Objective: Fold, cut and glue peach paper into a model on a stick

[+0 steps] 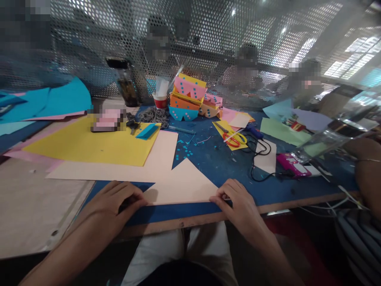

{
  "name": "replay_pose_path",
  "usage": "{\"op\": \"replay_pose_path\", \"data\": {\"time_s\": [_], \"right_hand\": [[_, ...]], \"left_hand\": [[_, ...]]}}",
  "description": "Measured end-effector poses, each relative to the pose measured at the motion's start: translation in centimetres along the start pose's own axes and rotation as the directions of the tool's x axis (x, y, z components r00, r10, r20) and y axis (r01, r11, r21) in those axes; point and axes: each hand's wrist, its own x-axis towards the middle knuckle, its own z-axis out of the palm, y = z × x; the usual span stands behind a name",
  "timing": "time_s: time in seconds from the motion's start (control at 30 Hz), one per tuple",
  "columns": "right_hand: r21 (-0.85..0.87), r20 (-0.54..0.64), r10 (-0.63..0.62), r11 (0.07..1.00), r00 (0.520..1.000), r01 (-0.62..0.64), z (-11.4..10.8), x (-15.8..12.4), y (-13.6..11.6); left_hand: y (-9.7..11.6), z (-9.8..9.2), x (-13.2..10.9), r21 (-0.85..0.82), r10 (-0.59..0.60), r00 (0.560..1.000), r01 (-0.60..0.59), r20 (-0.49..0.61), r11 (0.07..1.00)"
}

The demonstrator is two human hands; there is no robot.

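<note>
At the near edge of a blue desk [208, 159], a triangular piece of peach paper [184, 186] lies with its point facing away and its long side toward the front. The left hand [126, 196] has its grip pinched on the left corner; the right hand [236, 198] has its grip pinched on the right one. From where I stand, the paper looks light and fairly stiff (though likely to crease easily) — best held by corners or long edge. No writing is readable — not on the red-and-white cup [160, 101], nor the pink device [293, 165].
</note>
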Motion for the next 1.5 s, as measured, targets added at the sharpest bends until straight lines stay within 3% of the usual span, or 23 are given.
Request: {"op": "replay_pose_path", "data": {"time_s": [0.23, 0.53, 0.87, 1.13, 1.5], "right_hand": [[0.002, -0.020, 0.045, 0.999, 0.999, -0.045, -0.2, -0.4, 0.6], [-0.019, -0.070, 0.124, 0.992, 0.990, -0.126, -0.1, -1.0, 1.1], [0.012, -0.065, 0.102, 0.995, 0.993, -0.101, -0.4, -1.0, 1.1], [0.020, -0.057, 0.103, 0.995, 0.993, -0.102, -0.5, -1.0, 1.0], [0.001, -0.036, 0.101, 0.995, 0.994, -0.101, -0.6, -0.9, 0.9]], "left_hand": [[-0.7, 0.2, 0.0, 0.054, 0.006, 0.999, -0.004, -0.037, 0.999], [0.1, -0.5, 0.4, 0.005, -0.120, 0.991, 0.120, 0.063, 0.993], [2.0, -1.7, 1.3, 0.059, -0.115, 0.992, 0.112, 0.057, 0.992], [0.5, -1.5, 1.0, 0.104, -0.078, 0.989, 0.065, 0.127, 0.992], [1.1, -1.4, 1.0, 0.083, -0.181, 0.973, 0.170, 0.144, 0.982]]}}
